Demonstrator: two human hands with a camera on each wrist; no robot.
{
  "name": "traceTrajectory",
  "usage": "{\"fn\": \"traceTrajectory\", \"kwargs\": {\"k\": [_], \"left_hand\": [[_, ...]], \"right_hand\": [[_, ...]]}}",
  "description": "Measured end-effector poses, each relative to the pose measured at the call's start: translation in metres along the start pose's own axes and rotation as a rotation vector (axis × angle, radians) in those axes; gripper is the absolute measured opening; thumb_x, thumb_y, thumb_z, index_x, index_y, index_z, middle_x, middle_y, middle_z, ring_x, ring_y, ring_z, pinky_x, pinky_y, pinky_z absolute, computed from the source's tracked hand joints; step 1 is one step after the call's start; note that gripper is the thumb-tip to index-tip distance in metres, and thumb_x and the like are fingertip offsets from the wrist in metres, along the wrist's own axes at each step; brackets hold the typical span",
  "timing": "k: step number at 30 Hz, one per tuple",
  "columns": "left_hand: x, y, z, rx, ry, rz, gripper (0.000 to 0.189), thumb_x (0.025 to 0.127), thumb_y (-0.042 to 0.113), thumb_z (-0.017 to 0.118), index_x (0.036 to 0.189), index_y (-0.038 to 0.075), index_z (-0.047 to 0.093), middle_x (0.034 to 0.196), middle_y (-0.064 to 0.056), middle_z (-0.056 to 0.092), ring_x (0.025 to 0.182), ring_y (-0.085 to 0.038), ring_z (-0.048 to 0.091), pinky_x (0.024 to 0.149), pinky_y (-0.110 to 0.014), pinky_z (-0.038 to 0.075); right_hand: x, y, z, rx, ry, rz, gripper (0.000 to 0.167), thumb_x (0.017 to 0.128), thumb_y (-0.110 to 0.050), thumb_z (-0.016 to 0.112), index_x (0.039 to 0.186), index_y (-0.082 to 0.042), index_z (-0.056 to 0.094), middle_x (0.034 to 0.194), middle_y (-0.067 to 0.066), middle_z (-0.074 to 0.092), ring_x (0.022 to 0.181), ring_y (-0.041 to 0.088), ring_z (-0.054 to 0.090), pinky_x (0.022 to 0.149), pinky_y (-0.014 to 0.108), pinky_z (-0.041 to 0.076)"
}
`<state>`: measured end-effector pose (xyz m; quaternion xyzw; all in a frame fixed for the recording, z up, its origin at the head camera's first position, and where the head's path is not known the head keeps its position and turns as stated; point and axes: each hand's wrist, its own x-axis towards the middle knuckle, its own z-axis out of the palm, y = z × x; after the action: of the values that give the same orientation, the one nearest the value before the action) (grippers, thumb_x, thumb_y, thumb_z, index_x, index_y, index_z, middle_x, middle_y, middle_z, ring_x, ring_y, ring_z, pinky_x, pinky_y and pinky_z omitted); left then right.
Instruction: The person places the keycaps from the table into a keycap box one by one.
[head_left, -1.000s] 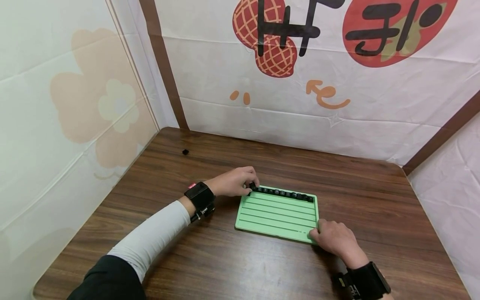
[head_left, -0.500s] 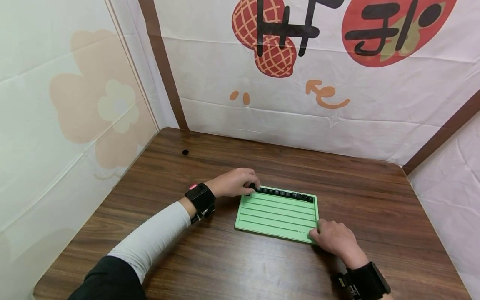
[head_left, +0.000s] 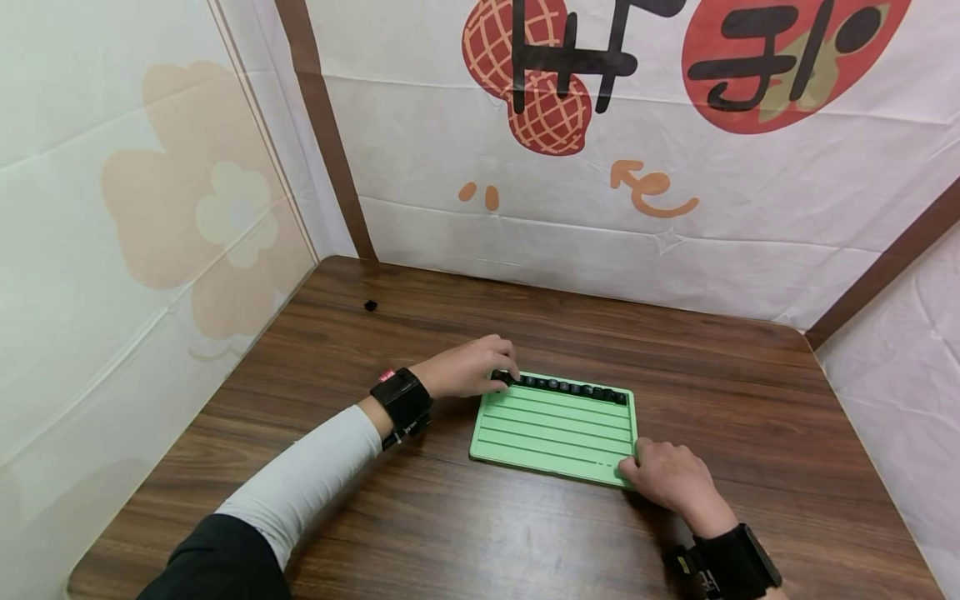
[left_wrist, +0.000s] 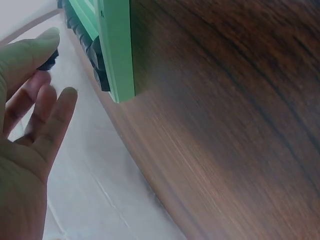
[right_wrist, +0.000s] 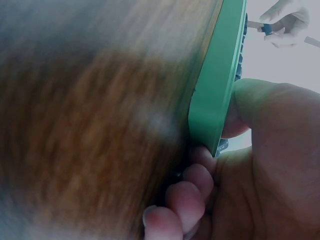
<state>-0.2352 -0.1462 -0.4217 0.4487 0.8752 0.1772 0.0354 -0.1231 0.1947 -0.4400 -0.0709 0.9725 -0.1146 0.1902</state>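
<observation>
A light green grooved board [head_left: 555, 425] lies on the wooden table, with a row of small black keycaps [head_left: 570, 387] along its far groove. My left hand [head_left: 468, 368] is at the left end of that row. In the left wrist view its thumb and forefinger pinch a single black keycap [left_wrist: 48, 62], seen apart from the board's row, while the other fingers stay spread. At the near right corner my right hand [head_left: 671, 477] grips the board, thumb over its top and fingers curled at the edge, as the right wrist view shows. The grooves nearer me hold no keycaps.
Far left on the table [head_left: 750, 400] lies one loose small black piece [head_left: 371, 306]. Printed white cloth [head_left: 420, 225] hangs behind the table and at both sides. A black strap with a device [head_left: 402, 400] sits on the left wrist, another [head_left: 735, 562] on the right.
My left fingertips have shifted slightly at the row's left end, and more black now shows there beneath them. The right hand and the board have stayed in place.
</observation>
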Motion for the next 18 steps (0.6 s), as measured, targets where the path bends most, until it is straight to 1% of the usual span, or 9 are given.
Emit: {"fn": "traceTrajectory", "kwargs": {"k": [2,5,8,12,15,18], "left_hand": [[0.0002,0.001,0.0002,0.029,-0.003,-0.004,0.021,0.091,0.014,0.078,0.112,0.012,0.075,0.11,-0.001,0.063,0.103,-0.016,0.057,0.089,-0.029,0.05],[0.0007,0.0021,0.0005,0.046,-0.014,-0.032,0.021,0.091,0.017,0.078,0.111,0.015,0.076,0.109,0.003,0.065,0.103,-0.012,0.057,0.089,-0.029,0.051],[0.0013,0.0026,0.0011,0.069,-0.011,-0.053,0.02,0.09,0.023,0.08,0.109,0.018,0.077,0.105,0.008,0.066,0.096,-0.01,0.054,0.082,-0.028,0.05],[0.0031,0.002,0.003,0.113,0.012,-0.055,0.018,0.088,0.029,0.082,0.103,0.02,0.078,0.095,0.011,0.064,0.088,-0.01,0.048,0.071,-0.026,0.046],[0.0048,0.001,0.0051,0.141,0.015,-0.059,0.017,0.087,0.03,0.082,0.1,0.02,0.078,0.091,0.011,0.063,0.086,-0.01,0.046,0.07,-0.025,0.044],[0.0061,0.0003,0.0072,0.154,-0.002,-0.066,0.016,0.087,0.03,0.083,0.099,0.02,0.078,0.09,0.011,0.062,0.086,-0.01,0.046,0.071,-0.026,0.046]], "right_hand": [[0.0002,0.0002,-0.0001,0.001,0.001,-0.005,0.024,0.094,-0.027,0.051,0.078,-0.01,0.045,0.068,0.003,0.033,0.062,0.022,0.037,0.061,0.038,0.024],[0.0004,0.0001,-0.0005,-0.001,-0.003,-0.005,0.024,0.095,-0.027,0.051,0.078,-0.01,0.046,0.068,0.003,0.033,0.062,0.022,0.038,0.061,0.038,0.024],[0.0003,-0.0002,-0.0009,-0.001,-0.008,0.001,0.024,0.094,-0.028,0.051,0.078,-0.01,0.046,0.068,0.003,0.033,0.062,0.022,0.038,0.061,0.038,0.024],[0.0002,0.0,-0.0008,-0.005,-0.009,0.005,0.024,0.094,-0.028,0.051,0.078,-0.01,0.046,0.068,0.003,0.033,0.062,0.022,0.038,0.061,0.039,0.024],[-0.0003,0.0,-0.0007,-0.001,-0.005,-0.004,0.024,0.095,-0.027,0.05,0.078,-0.01,0.046,0.068,0.003,0.032,0.062,0.021,0.037,0.061,0.039,0.024],[-0.0005,0.0,0.0003,0.004,-0.007,-0.005,0.023,0.095,-0.027,0.05,0.079,-0.01,0.045,0.068,0.003,0.031,0.062,0.021,0.035,0.062,0.039,0.023]]}}
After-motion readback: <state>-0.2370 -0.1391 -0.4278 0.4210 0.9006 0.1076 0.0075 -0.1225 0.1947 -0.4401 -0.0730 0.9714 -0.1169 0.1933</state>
